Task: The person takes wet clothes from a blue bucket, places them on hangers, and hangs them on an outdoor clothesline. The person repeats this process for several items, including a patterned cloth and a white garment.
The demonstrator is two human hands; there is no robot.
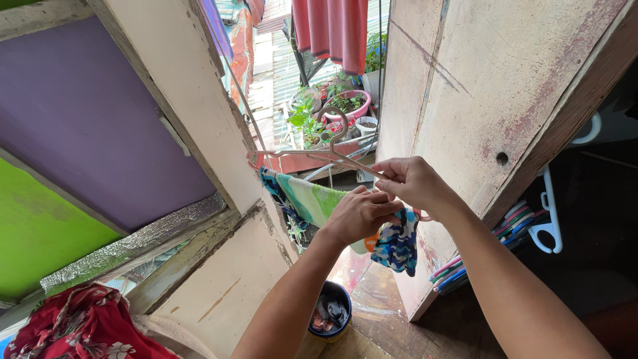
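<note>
A pale pink plastic hanger [312, 154] is held up in front of an open window. A patterned garment [312, 199], green, white and blue, is draped over its lower bar and hangs down to a blue zigzag part [397, 244]. My right hand [413, 183] pinches the hanger's right arm. My left hand [361, 214] grips the garment just below, at the hanger's right end, fingers closed on the cloth.
Several coloured hangers [512, 226] hang on the wooden shutter [492, 86] at right. A blue bucket [330, 311] with clothes stands below. Red floral cloth [80, 329] lies bottom left. Potted plants [332, 106] and a hanging red garment [332, 30] are outside.
</note>
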